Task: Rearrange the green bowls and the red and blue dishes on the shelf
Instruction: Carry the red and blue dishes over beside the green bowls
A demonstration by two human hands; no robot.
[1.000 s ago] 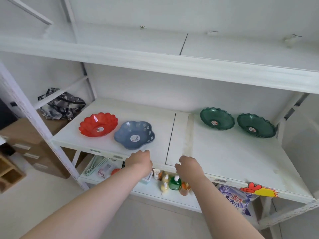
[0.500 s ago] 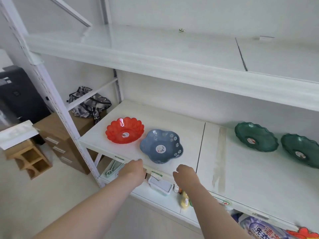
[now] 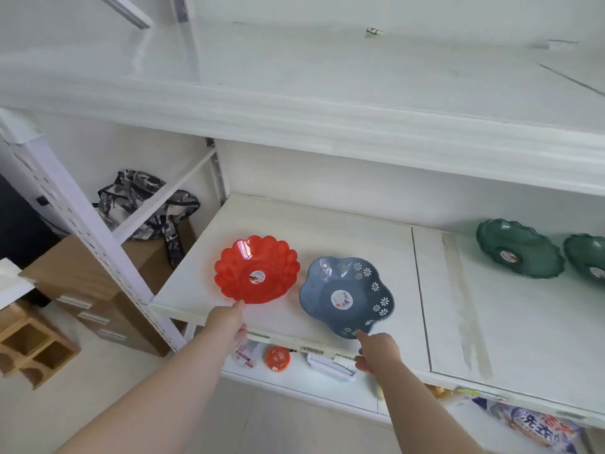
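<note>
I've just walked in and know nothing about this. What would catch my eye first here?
The bright red dish and the flower-shaped blue dish beside it, at the front left of the white shelf. The left hand reaches to the red dish's near rim and the right hand to the blue one's. Two dark green bowls sit far right, the second cut off by the frame.

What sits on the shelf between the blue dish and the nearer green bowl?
Nothing stands there. In the head view, the stretch from the blue dish to the nearer green bowl is bare shelf board, crossed only by the seam between two panels and a pale tape strip.
</note>
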